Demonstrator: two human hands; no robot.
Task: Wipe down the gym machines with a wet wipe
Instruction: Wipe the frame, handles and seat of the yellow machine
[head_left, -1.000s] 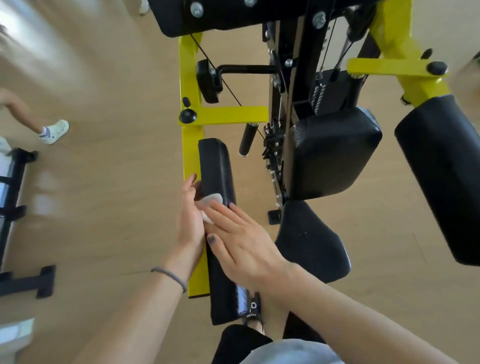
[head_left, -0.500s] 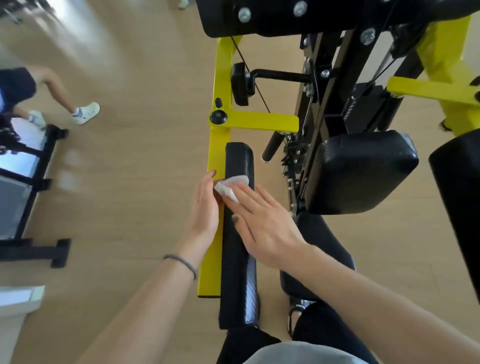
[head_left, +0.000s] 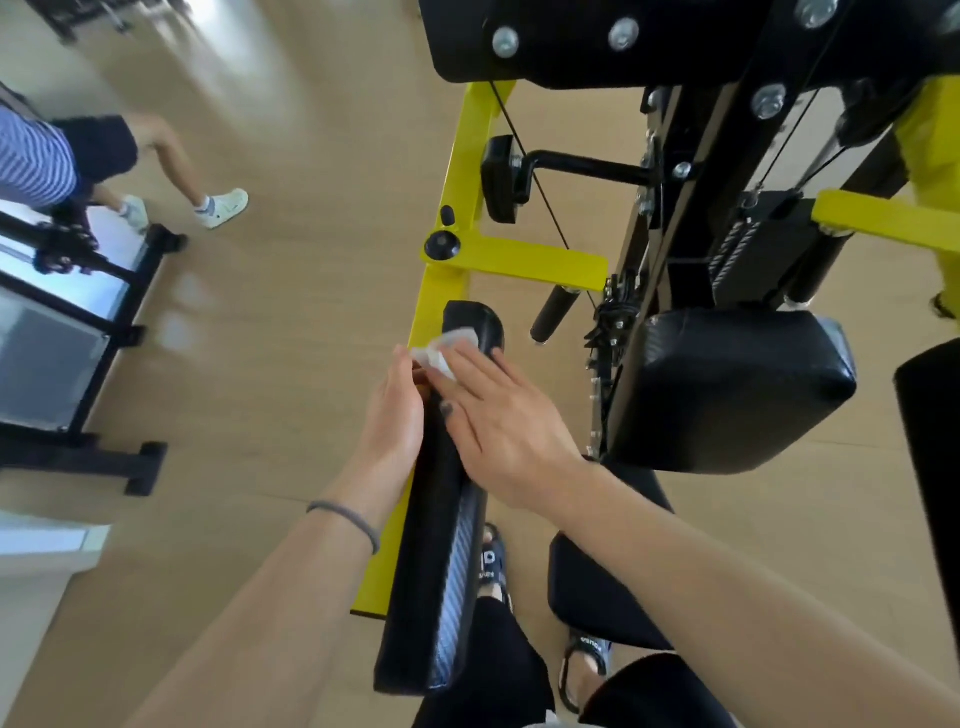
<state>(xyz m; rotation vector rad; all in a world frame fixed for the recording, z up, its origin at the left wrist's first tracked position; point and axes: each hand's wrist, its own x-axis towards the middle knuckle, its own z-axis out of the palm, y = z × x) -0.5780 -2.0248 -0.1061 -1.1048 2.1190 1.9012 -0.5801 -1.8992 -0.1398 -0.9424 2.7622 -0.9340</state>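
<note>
A long black arm pad (head_left: 441, 545) runs along the yellow frame (head_left: 441, 301) of the gym machine. A white wet wipe (head_left: 444, 349) lies on the pad's far end. My right hand (head_left: 498, 415) presses flat on the wipe with straight fingers. Against the pad's left side rests my left hand (head_left: 392, 410), its fingers extended along the pad and touching the wipe's edge; the fingertips are partly hidden.
A black chest pad (head_left: 727, 384) and seat (head_left: 597, 597) sit right of the arm pad, with another pad (head_left: 930, 467) at the far right. Cables and bolts hang above. A person (head_left: 78, 156) stands far left beside a black rack (head_left: 78, 364). My sandalled feet (head_left: 587, 654) are below.
Both hands and the wipe have slid along the arm pad towards its far end. The person at the left has come further into view.
</note>
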